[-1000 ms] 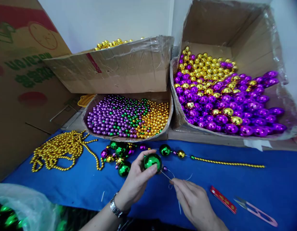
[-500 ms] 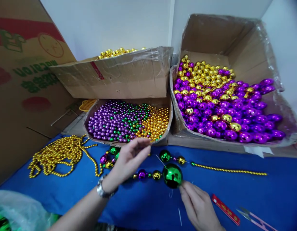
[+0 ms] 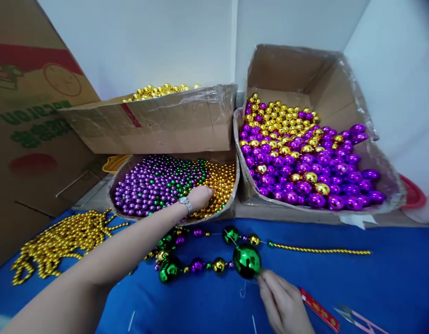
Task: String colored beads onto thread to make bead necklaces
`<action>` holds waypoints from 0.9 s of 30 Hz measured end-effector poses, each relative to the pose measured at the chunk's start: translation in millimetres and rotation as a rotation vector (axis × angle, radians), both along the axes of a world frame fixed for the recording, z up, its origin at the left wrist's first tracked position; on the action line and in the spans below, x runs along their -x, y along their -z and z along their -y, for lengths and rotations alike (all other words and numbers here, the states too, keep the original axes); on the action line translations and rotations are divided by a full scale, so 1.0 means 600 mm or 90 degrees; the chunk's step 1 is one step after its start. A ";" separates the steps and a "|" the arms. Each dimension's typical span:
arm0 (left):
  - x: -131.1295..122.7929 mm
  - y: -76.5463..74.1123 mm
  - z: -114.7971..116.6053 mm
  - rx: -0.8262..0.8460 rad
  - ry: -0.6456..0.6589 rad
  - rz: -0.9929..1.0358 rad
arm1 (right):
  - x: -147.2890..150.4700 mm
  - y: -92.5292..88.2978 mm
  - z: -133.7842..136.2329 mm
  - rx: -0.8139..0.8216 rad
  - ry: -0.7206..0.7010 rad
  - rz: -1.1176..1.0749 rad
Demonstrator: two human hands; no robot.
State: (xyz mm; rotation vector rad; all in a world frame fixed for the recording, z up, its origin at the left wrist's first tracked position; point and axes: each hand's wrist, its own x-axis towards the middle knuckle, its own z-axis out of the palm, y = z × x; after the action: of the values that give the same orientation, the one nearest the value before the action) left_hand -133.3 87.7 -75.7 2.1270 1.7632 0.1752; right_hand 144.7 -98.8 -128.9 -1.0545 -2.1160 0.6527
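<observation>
My left hand reaches into the low cardboard box of small purple, green and gold beads, its fingers curled down among the gold beads; what it grips is hidden. My right hand pinches a thin thread just behind a large green ball lying on the blue cloth. That ball ends a strand of green, purple and gold beads. A thin gold bead string runs off to the right.
A big box of purple and gold balls stands at the back right. Another box of gold balls sits above the low one. A heap of gold bead chain lies left. A red strip and pink snips lie right.
My left hand let go of the green ball and stretched forward into the small-bead box. The ball now rests on the cloth, with my right hand still at its thread.
</observation>
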 end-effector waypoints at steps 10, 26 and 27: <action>-0.044 -0.088 0.132 0.149 -0.129 0.755 | 0.012 -0.025 -0.012 0.026 0.034 -0.032; -0.078 -0.077 0.192 0.267 -0.170 0.910 | -0.002 -0.025 -0.006 0.021 0.055 0.020; -0.077 -0.079 0.193 0.256 -0.159 0.882 | -0.004 -0.025 -0.006 0.024 0.051 0.020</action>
State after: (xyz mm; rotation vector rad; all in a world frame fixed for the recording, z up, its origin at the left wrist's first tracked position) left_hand -87.0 -28.3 -28.1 0.9413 1.0074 0.9710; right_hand 146.8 -95.4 -114.1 -1.1715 -2.0831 0.6440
